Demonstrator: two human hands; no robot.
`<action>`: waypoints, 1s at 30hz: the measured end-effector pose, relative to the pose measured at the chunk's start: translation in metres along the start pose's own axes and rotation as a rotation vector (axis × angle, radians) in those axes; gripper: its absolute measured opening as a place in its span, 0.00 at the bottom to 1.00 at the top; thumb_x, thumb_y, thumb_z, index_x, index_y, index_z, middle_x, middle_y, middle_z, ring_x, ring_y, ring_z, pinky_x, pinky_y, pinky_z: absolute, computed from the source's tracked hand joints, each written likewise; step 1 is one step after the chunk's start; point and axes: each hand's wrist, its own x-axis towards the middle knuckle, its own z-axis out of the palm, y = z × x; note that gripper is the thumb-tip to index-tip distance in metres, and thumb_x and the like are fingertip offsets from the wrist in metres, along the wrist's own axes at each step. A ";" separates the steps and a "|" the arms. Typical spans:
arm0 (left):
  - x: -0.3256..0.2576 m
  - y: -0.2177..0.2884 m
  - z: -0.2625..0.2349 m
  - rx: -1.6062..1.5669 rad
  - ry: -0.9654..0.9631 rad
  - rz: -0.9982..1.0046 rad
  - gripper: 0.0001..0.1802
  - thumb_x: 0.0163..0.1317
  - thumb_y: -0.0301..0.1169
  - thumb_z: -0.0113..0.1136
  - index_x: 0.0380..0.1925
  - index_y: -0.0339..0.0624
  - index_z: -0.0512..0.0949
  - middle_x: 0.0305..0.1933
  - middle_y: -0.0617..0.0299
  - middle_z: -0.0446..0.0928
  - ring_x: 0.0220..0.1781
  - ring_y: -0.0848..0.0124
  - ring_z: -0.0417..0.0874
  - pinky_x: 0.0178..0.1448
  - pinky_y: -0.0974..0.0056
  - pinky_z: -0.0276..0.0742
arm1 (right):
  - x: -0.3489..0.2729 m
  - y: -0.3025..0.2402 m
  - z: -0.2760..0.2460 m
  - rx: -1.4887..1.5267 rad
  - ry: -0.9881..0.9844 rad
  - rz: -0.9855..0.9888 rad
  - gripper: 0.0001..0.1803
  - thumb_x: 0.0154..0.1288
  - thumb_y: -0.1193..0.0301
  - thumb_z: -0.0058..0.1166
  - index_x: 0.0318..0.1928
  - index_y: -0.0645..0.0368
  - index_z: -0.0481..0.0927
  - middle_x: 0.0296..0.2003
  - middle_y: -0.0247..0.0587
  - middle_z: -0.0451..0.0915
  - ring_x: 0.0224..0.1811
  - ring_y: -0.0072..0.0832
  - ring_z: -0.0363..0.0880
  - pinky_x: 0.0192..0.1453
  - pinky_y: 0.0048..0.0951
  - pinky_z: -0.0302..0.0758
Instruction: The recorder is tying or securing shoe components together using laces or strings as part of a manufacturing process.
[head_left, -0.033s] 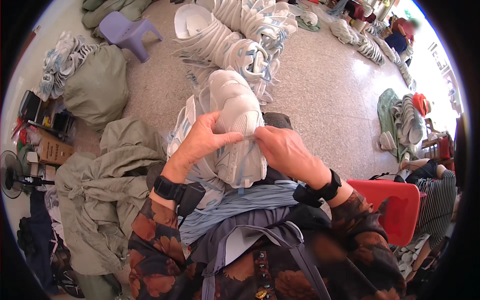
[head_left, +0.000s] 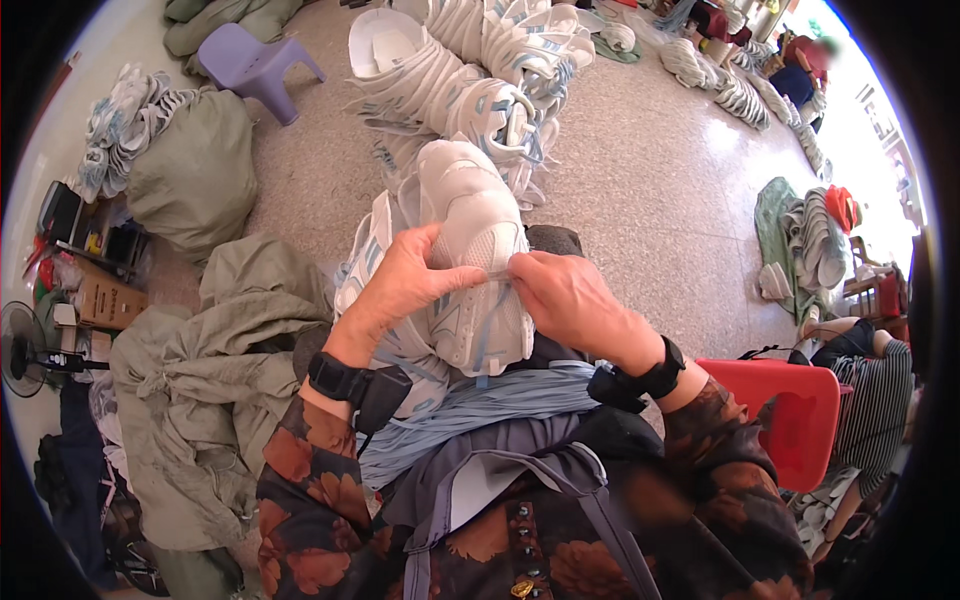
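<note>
A white and pale grey sneaker upper (head_left: 475, 215) stands over my lap, toe pointing away. My left hand (head_left: 405, 275) grips its left side, fingers behind and thumb laid across the lacing area. At the right eyelet edge my right hand (head_left: 570, 300) pinches, closed, on what looks like a pale blue shoelace (head_left: 487, 335); the fingertips hide its end. More of that lace hangs down the middle of the upper. Under my wrists a thick bundle of light blue laces (head_left: 480, 410) lies across my lap. Several stacked uppers (head_left: 372, 235) rest left of the held one.
Long stacks of nested uppers (head_left: 450, 90) lie ahead on the floor. To the left are a purple chair (head_left: 245, 65), a stuffed green sack (head_left: 195, 170), crumpled cloth (head_left: 220, 370) and a fan (head_left: 22, 345). A red chair (head_left: 800, 415) and a person in a striped top (head_left: 875, 410) are close on the right.
</note>
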 end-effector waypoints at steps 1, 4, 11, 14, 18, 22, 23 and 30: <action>0.000 0.001 0.000 0.000 -0.001 0.001 0.24 0.60 0.29 0.73 0.55 0.33 0.80 0.48 0.59 0.85 0.48 0.74 0.85 0.54 0.66 0.82 | 0.001 0.003 0.000 -0.001 0.001 0.000 0.03 0.64 0.76 0.52 0.37 0.62 0.75 0.28 0.53 0.81 0.31 0.53 0.81 0.35 0.51 0.76; -0.001 0.002 0.000 -0.030 -0.045 -0.053 0.25 0.62 0.27 0.71 0.59 0.33 0.77 0.53 0.60 0.84 0.52 0.74 0.84 0.58 0.66 0.80 | 0.003 0.013 0.001 0.120 -0.033 -0.018 0.03 0.64 0.76 0.53 0.37 0.63 0.75 0.26 0.55 0.79 0.31 0.55 0.80 0.35 0.52 0.75; 0.000 -0.001 0.000 -0.129 -0.084 -0.054 0.25 0.65 0.27 0.69 0.61 0.33 0.75 0.56 0.59 0.83 0.55 0.74 0.83 0.62 0.66 0.78 | 0.010 0.019 -0.009 0.339 -0.161 -0.010 0.03 0.64 0.76 0.54 0.35 0.63 0.76 0.25 0.55 0.77 0.29 0.54 0.79 0.33 0.47 0.73; 0.002 -0.006 0.002 -0.186 -0.077 -0.056 0.26 0.65 0.28 0.68 0.61 0.33 0.74 0.57 0.59 0.82 0.56 0.73 0.83 0.63 0.65 0.77 | 0.010 0.023 -0.004 0.568 -0.238 0.086 0.03 0.64 0.76 0.55 0.35 0.63 0.76 0.25 0.54 0.78 0.28 0.52 0.79 0.33 0.43 0.74; 0.003 -0.007 0.003 -0.199 -0.055 -0.064 0.26 0.66 0.27 0.68 0.62 0.34 0.74 0.57 0.60 0.82 0.56 0.73 0.83 0.63 0.65 0.77 | 0.014 0.011 0.000 0.614 -0.199 0.101 0.04 0.66 0.76 0.56 0.36 0.64 0.77 0.23 0.52 0.76 0.26 0.46 0.78 0.33 0.38 0.74; 0.000 -0.006 0.003 -0.170 -0.024 -0.046 0.25 0.66 0.28 0.68 0.62 0.34 0.74 0.57 0.60 0.82 0.56 0.73 0.83 0.62 0.65 0.77 | 0.007 0.005 0.001 0.459 -0.143 0.091 0.05 0.69 0.74 0.55 0.38 0.65 0.79 0.23 0.37 0.75 0.26 0.20 0.71 0.33 0.29 0.72; 0.001 -0.006 0.003 -0.155 -0.025 -0.046 0.25 0.66 0.28 0.68 0.62 0.34 0.74 0.57 0.60 0.82 0.56 0.73 0.83 0.62 0.65 0.77 | 0.000 0.013 0.001 0.414 -0.139 0.158 0.06 0.69 0.74 0.54 0.38 0.65 0.78 0.22 0.36 0.75 0.25 0.20 0.70 0.32 0.29 0.71; -0.001 -0.005 0.007 -0.161 0.020 -0.019 0.23 0.64 0.26 0.68 0.59 0.34 0.77 0.53 0.60 0.83 0.53 0.73 0.84 0.58 0.65 0.79 | 0.003 0.009 -0.007 0.505 -0.173 0.291 0.06 0.66 0.75 0.53 0.36 0.67 0.78 0.21 0.49 0.74 0.22 0.34 0.71 0.32 0.37 0.71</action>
